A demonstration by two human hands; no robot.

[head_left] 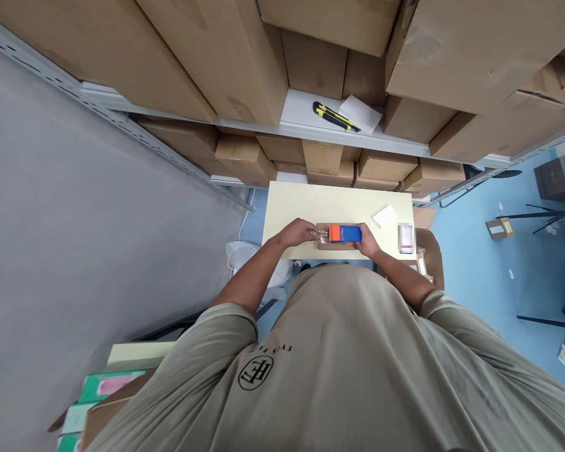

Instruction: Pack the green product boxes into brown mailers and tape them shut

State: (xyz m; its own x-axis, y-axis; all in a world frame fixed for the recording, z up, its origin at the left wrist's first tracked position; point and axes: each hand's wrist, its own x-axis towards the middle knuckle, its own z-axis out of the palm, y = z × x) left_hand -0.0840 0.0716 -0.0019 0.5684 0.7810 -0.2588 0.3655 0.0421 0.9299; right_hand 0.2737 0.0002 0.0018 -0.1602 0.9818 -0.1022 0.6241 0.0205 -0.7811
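Observation:
A small cardboard box (pixel 337 246) lies on the pale yellow table (pixel 301 199) in front of me. Over it is a blue-and-orange block-shaped item (pixel 350 234), its orange part facing left. My right hand (pixel 368 241) is closed around the blue end. At the orange end sticks out a clear, shiny piece (pixel 322 237), too small to identify. My left hand (pixel 299 232) has its fingers pinched on the left end of this piece. The fingertips of both hands are partly hidden.
A white paper (pixel 384 216) and a blurred-out rectangular object (pixel 405 238) lie on the table's right side. Shelves of cardboard boxes (pixel 245 56) rise beyond it, with a yellow-black box cutter (pixel 335 117) on one. An open carton (pixel 430 257) stands right, a white bag (pixel 245 256) left.

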